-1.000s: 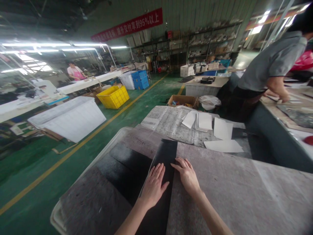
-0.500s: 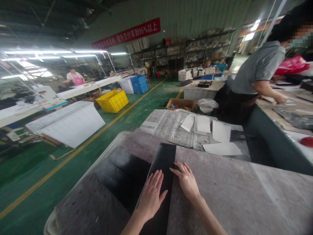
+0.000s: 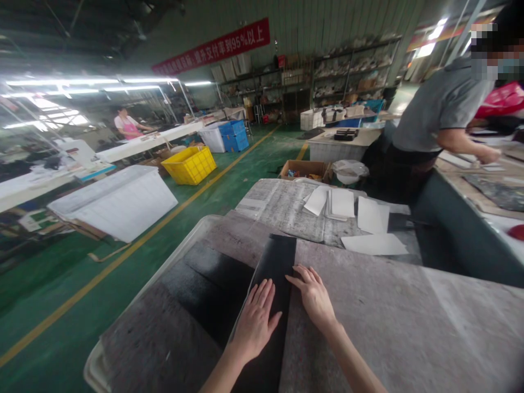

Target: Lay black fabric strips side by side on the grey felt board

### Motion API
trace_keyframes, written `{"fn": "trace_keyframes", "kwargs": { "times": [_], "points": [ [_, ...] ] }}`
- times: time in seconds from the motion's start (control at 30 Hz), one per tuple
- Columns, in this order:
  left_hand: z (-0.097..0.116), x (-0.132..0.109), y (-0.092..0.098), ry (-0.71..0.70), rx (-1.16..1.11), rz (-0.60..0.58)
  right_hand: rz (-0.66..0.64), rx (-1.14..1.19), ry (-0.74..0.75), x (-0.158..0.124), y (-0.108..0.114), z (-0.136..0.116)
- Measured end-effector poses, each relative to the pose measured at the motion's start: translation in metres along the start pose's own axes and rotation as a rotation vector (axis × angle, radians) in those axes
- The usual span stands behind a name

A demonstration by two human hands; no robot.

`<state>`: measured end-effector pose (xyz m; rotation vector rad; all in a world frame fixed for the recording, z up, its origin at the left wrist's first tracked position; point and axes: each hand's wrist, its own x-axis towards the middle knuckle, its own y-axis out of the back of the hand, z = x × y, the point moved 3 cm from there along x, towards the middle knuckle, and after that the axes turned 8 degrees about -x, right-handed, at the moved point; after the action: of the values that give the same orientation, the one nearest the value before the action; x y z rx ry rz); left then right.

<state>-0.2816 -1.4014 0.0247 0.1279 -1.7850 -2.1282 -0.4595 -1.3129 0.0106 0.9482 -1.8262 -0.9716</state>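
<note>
A long black strip of sheet material (image 3: 278, 256) lies on the grey board (image 3: 368, 316) in front of me. My left hand (image 3: 257, 314) rests flat on the strip with its fingers stretched out. My right hand (image 3: 313, 295) is at the strip's right edge, fingertips touching that edge and fingers partly spread. To the left, more flat black pieces (image 3: 213, 286) lie on the board, partly under the strip's pale left edge. The near end of the strip passes below the frame, partly behind my left forearm.
White sheets (image 3: 341, 203) lie on a second grey board (image 3: 282, 210) beyond. A co-worker (image 3: 442, 114) leans over a workbench at right. A cardboard box (image 3: 305, 170) stands on the floor. White (image 3: 118, 202), yellow (image 3: 190, 164) and blue bins (image 3: 234, 135) stand at left. Another person (image 3: 129, 125) sits farther back.
The view has shifted slightly. Both hands keep nearly the same places on the strip. The co-worker's hand at right has moved a little, and the far person's arm now reaches over the bench.
</note>
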Motion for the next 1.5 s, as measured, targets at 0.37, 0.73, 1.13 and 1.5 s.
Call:
{"fn": "trace_keyframes", "kwargs": {
  "times": [0.37,0.73,1.13,1.5],
  "points": [
    [0.001,-0.001,-0.001,0.031,-0.028,0.015,0.019,0.044,0.067,-0.003,0.002,0.0],
    [0.001,-0.003,0.0,0.041,-0.067,0.026,-0.071,0.084,0.033,-0.011,0.0,-0.021],
    [0.002,-0.011,0.002,0.042,-0.048,0.014,-0.067,0.07,0.027,-0.01,0.0,-0.021],
    [0.004,-0.014,0.003,0.053,-0.077,-0.003,-0.055,0.066,0.039,-0.011,0.001,-0.021]
  ]
}}
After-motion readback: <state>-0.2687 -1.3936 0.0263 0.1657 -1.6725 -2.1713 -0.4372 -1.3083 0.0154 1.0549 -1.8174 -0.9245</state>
